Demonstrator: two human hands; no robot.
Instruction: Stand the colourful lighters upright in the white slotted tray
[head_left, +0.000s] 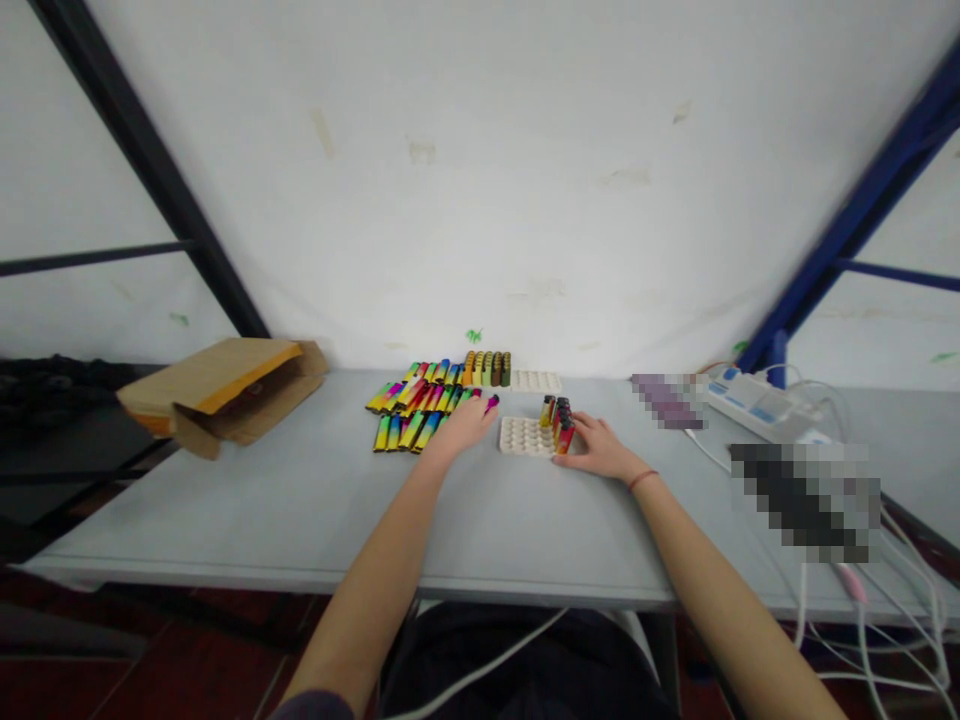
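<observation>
My left hand [463, 424] is closed on a purple lighter [492, 403], just left of a white tray with round holes [519, 437]. Along the tray's right end stand several red lighters [564, 432] with dark tops, and a yellow lighter [547, 411] is upright beside them. My right hand [600, 450] grips that right end, thumb at the front corner and fingers behind, close against the red lighters. Many multicoloured lighters [409, 430] lie in rows to the left, partly hidden by my left hand.
Behind, a second white tray [536, 381] has upright orange, yellow and dark lighters [487, 369] at its left. An open brown paper bag [225, 390] lies at left. On the right are a power strip [750, 403], white cables [911, 590] and two blurred-out items.
</observation>
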